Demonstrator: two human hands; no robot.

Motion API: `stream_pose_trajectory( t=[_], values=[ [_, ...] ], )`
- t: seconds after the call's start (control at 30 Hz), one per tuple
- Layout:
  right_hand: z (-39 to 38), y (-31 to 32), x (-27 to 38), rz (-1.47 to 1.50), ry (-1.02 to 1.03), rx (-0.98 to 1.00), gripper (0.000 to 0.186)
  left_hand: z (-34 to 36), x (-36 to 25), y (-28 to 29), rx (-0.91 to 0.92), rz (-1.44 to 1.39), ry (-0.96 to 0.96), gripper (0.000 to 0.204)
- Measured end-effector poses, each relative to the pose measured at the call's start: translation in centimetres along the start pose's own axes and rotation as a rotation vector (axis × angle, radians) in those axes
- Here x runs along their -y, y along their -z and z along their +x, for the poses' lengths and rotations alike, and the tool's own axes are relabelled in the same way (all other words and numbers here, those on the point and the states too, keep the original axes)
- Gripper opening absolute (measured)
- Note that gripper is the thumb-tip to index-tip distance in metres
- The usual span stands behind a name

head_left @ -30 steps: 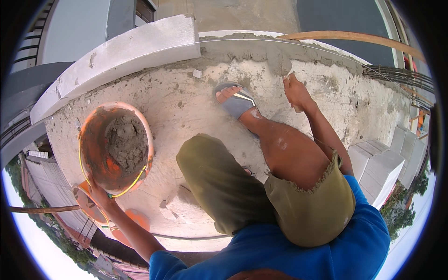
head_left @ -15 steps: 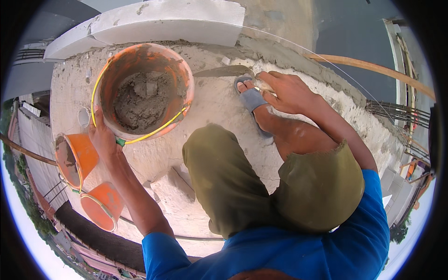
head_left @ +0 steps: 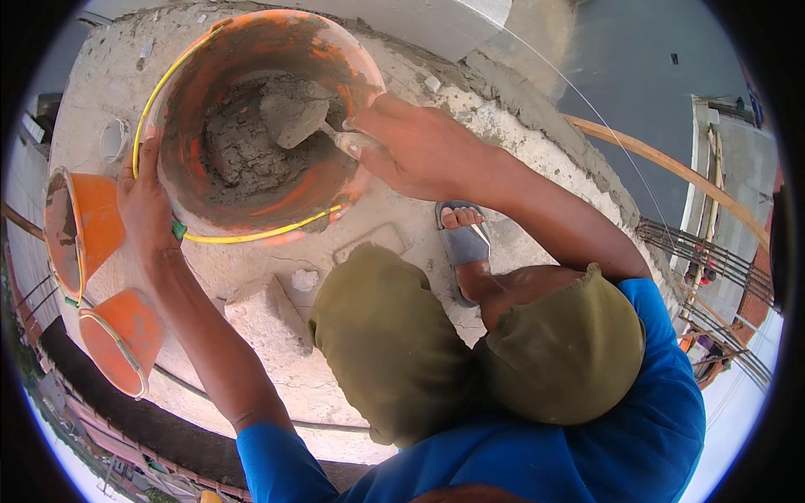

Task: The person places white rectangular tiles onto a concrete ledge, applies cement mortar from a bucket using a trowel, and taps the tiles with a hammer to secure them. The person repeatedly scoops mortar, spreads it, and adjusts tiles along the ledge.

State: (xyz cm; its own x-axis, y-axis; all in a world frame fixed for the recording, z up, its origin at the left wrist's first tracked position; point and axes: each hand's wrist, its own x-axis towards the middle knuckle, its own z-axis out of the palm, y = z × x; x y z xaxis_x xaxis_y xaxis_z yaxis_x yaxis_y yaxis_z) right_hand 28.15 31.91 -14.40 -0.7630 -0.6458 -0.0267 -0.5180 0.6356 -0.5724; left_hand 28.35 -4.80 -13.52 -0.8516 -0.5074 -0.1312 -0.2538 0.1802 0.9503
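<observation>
A large orange bucket (head_left: 366, 63), smeared with grey, stands at the upper left of the head view. Wet grey mortar (head_left: 243, 159) fills its bottom. My left hand (head_left: 148, 205) grips the bucket's near left rim, beside the yellow handle (head_left: 251, 237). Over the right rim reaches my right hand (head_left: 411, 147), closed around the handle of a trowel (head_left: 293, 117). The trowel's blade rests in the mortar, coated with grey; its tip is partly lost against the mix.
Two smaller orange buckets (head_left: 105, 222) (head_left: 126, 335) are at the left. A concrete chunk (head_left: 267, 314) lies before my left knee, a white cup (head_left: 115, 140) left of the big bucket. A taut string (head_left: 579, 92) and a wooden strip (head_left: 671, 168) run along the right.
My right hand has brought the trowel from the concrete beside my foot into the bucket. The view has shifted toward the bucket, while my left hand stays on its rim.
</observation>
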Motion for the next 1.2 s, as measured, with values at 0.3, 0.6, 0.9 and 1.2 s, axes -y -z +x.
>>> stream_pose_trajectory(
  t=[0.3, 0.6, 0.9, 1.2],
  values=[
    [-5.2, -5.0, -18.2, 0.335, -0.745, -0.195, 0.042, 5.7, 0.3, 1.4, 0.058, 0.240, 0.058, 0.059],
    [-4.1, -9.5, -21.9, 0.228, -0.635, -0.359, 0.038, 4.7, -3.5, 0.6, -0.175, 1.037, -0.196, 0.073],
    [-8.8, -9.8, -19.8, 0.770, -0.725, -0.364, 0.041, -2.4, -15.2, -14.9, 0.087, 1.319, -0.880, 0.045],
    [-9.6, -9.9, -21.5, 1.820, -0.638, -0.271, 0.033, -13.3, -6.1, -30.6, 0.911, 0.833, -0.574, 0.038]
  ],
)
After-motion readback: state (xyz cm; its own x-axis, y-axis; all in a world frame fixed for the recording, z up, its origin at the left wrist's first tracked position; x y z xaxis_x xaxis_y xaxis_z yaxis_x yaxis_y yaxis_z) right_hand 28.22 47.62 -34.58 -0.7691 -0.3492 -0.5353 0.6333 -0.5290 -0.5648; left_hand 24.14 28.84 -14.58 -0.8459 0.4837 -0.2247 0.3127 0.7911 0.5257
